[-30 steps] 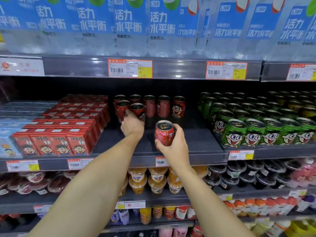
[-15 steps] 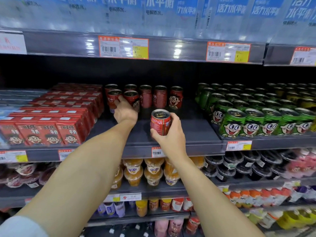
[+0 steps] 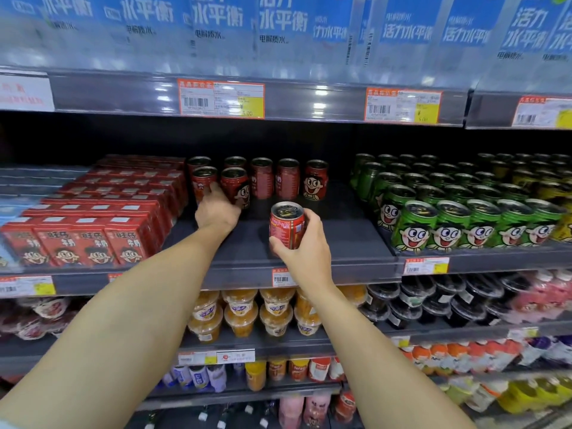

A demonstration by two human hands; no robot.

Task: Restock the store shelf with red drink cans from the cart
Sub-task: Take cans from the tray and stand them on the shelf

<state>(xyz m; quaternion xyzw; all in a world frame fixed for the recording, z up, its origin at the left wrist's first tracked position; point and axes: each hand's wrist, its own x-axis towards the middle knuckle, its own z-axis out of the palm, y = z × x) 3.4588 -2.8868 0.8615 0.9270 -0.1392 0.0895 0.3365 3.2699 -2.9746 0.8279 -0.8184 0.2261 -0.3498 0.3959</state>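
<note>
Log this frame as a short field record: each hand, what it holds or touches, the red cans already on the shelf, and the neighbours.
left hand: reaching to the front red cans, fingers at the two front cans; grip unclear
right hand: grips one red can, upright, above the shelf's bare front
shelved red cans: two at the front left, five behind
left neighbour: red cartons
right neighbour: green cans

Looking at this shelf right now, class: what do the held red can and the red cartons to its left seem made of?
Red can in the right hand: likely metal, glossy print, shiny ridged silver top. Red cartons: probably coated paperboard, flat faces, sharp folded edges, soft sheen.
</note>
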